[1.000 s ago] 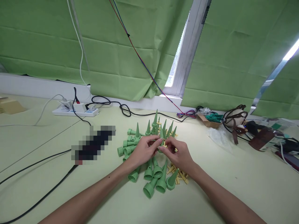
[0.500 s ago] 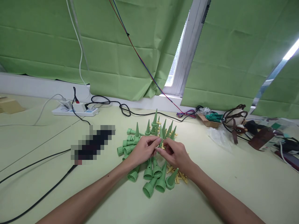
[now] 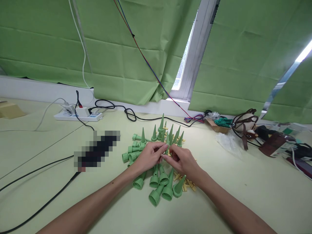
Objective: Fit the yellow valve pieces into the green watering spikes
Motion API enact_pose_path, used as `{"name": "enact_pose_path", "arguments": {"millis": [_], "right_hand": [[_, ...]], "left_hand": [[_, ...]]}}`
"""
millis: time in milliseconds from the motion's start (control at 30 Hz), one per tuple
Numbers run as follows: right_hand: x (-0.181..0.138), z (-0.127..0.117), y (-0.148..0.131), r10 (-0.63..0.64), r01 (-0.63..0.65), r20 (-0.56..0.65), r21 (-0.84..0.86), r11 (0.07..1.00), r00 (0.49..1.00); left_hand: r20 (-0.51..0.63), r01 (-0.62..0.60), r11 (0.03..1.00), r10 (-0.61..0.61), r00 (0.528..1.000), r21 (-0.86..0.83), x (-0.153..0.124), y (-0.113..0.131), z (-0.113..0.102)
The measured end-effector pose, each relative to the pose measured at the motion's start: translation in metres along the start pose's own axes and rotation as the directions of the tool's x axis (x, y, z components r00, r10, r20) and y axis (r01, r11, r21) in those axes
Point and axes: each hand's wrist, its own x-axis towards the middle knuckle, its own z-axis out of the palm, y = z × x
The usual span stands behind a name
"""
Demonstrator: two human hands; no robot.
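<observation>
My left hand (image 3: 150, 156) is closed, its thumb and fingers pinching an upright green plastic watering spike (image 3: 167, 139). Opposite it, my right hand (image 3: 184, 160) pinches a small yellow valve (image 3: 169, 152) against the side of that spike. Fingers cover the lower part of the spike, so I cannot tell how deep the valve sits. Around both hands are several more green spikes: some stand point up, like the tall one (image 3: 161, 125) behind, and others lie with open caps towards me, like one (image 3: 154, 197) in front. Loose yellow valves (image 3: 188, 184) lie beneath my right wrist.
A white power strip (image 3: 78, 117) with plugs and cables is at the back left. A pixelated dark object (image 3: 97, 151) lies left of the spikes. Towards the right are a cardboard box (image 3: 217, 126), a clear plastic bag (image 3: 228, 143) and a dark red container (image 3: 276, 144).
Almost nothing differs. Both hands keep their pinch on the spike and valve, with only a very slight shift of the fingers.
</observation>
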Motion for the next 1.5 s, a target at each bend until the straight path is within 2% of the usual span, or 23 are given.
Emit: {"name": "enact_pose_path", "arguments": {"millis": [400, 733, 1033, 1133, 1233, 1367, 1500], "right_hand": [[0.000, 0.000, 0.000, 0.007, -0.007, 0.009, 0.001, 1.000, 1.000], [0.000, 0.003, 0.001, 0.049, -0.047, -0.104, 0.020, 0.999, 0.993], [0.000, 0.003, 0.000, 0.081, -0.080, -0.085, 0.016, 0.997, 0.993], [0.001, 0.001, 0.001, 0.104, -0.103, -0.082, 0.014, 0.995, 0.991], [0.002, -0.003, 0.003, 0.120, -0.118, -0.119, 0.019, 0.993, 0.986], [0.004, -0.007, 0.006, 0.123, -0.121, -0.162, 0.020, 0.992, 0.979], [0.005, -0.008, 0.007, 0.107, -0.109, -0.181, 0.000, 0.994, 0.978]], "left_hand": [[0.010, -0.001, 0.999, 0.001, 1.000, 0.046, 0.000, 0.000, 0.000], [-0.020, 0.019, 1.000, -0.019, 1.000, 0.020, -0.001, 0.005, 0.003], [-0.061, 0.001, 0.999, 0.001, 0.998, 0.035, 0.000, 0.002, 0.004], [-0.117, -0.016, 0.994, 0.029, 0.993, 0.111, 0.001, 0.001, 0.004], [-0.167, -0.031, 0.962, 0.079, 0.983, 0.272, 0.000, 0.000, 0.003], [-0.136, -0.078, 0.885, 0.157, 0.978, 0.459, -0.002, -0.001, 0.003], [-0.094, -0.119, 0.844, 0.196, 0.976, 0.523, -0.002, -0.002, 0.004]]}}
